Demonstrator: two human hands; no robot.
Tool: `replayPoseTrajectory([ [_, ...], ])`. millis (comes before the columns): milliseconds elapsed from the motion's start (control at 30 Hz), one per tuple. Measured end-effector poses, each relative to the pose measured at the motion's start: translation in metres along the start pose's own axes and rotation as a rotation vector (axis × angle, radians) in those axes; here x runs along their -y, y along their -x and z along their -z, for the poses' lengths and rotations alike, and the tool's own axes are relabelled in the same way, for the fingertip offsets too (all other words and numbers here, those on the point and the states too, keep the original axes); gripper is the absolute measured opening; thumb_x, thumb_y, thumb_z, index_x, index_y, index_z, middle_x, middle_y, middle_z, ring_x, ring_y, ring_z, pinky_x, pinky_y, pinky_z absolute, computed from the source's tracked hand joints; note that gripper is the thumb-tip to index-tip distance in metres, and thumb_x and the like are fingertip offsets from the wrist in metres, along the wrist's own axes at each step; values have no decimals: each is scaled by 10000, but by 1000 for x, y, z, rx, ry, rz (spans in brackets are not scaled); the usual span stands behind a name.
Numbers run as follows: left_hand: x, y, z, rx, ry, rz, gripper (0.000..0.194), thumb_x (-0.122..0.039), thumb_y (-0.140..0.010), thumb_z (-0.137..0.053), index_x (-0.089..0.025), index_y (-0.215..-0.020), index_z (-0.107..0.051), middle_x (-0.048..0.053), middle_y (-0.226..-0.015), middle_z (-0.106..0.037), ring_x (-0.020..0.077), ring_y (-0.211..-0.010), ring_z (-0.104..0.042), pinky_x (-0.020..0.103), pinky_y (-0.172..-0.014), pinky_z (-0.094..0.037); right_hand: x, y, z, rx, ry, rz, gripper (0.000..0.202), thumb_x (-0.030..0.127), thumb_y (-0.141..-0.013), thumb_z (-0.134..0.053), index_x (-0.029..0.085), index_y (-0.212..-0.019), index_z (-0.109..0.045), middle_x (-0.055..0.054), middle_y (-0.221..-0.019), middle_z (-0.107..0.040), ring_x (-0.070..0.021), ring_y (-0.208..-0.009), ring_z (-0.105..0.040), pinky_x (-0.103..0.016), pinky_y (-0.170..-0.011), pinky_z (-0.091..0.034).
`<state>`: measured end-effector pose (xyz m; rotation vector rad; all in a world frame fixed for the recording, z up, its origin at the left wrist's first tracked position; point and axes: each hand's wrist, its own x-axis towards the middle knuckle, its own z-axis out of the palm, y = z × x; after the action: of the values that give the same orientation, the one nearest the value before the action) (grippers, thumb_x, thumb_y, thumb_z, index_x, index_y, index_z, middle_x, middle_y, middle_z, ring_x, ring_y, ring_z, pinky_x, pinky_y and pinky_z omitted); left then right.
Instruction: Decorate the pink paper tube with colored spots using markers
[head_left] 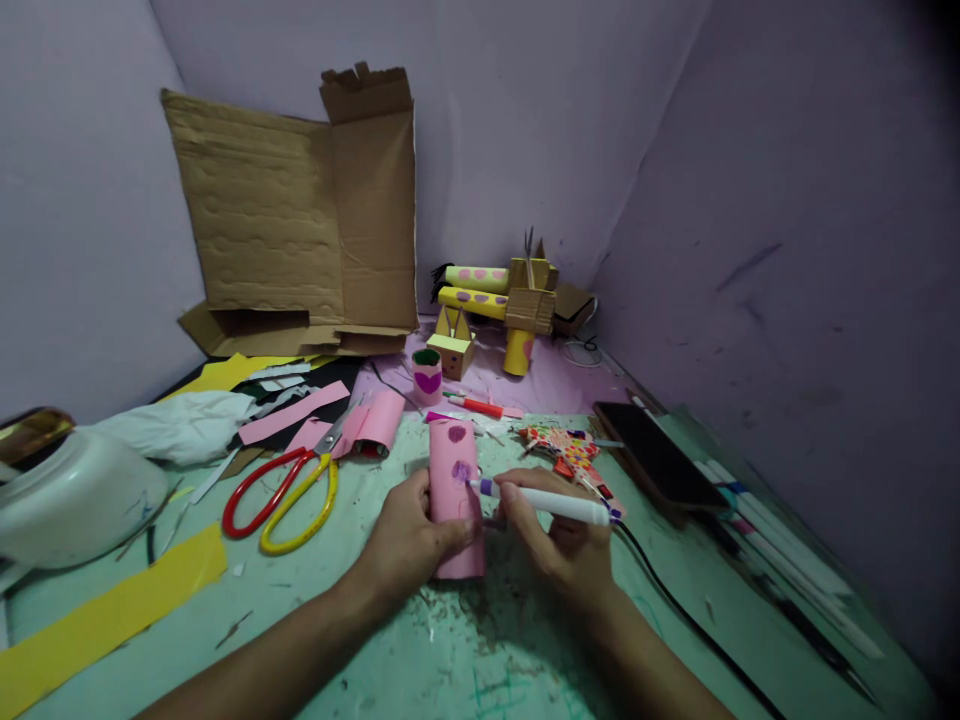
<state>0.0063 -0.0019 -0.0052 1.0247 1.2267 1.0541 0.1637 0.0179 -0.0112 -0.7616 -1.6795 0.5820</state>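
My left hand (411, 535) is wrapped round a pink paper tube (454, 500), its thumb across the tube's lower front. Two purple spots show on the pink surface, a dark one near the top and a lighter, streaky one below it. My right hand (562, 540) grips a white marker (559, 502) with a purple tip end. The marker's tip meets the tube beside the lower spot, next to a faint outline. Left of the tube lie scissors (289, 495) with one red and one yellow handle. My palms and some fingertips are hidden.
Behind stand a pink cup-like roll (427, 378), a small cardboard box head (451, 352) and yellow spotted tubes (474, 300). Opened cardboard (262, 210) leans on the wall. A phone (664, 455) and several markers (795, 560) lie right; a white pot (82, 495) and yellow strip (112, 620) left.
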Motion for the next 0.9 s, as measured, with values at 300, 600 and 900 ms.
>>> replayPoseTrajectory([
  [300,1,0,-1,-15,-8,-6,511,-232,-530,-739,-97,-987,-556,98,-891,-666,249,-817,-596,316,-671,-472,-4,3,-1,-70,-25,-100,89,153,-848,-592,191,-831,-670,-12,-682,-663,-145,-605,-617,-273,-566,-495],
  [600,2,-1,0,-11,-2,-10,490,-243,-531,-749,-105,-966,-570,101,-897,-676,257,-831,-609,321,-685,-482,-3,3,-1,-59,-14,-116,89,179,-847,-590,181,-808,-670,-19,-665,-666,-148,-583,-620,-279,-551,-506],
  [900,2,0,0,-7,-6,-31,466,-221,-535,-737,-113,-958,-574,77,-859,-665,245,-810,-608,309,-670,-481,0,2,-3,-118,-20,-154,86,194,-827,-602,174,-785,-675,-30,-638,-667,-153,-542,-614,-277,-495,-500],
])
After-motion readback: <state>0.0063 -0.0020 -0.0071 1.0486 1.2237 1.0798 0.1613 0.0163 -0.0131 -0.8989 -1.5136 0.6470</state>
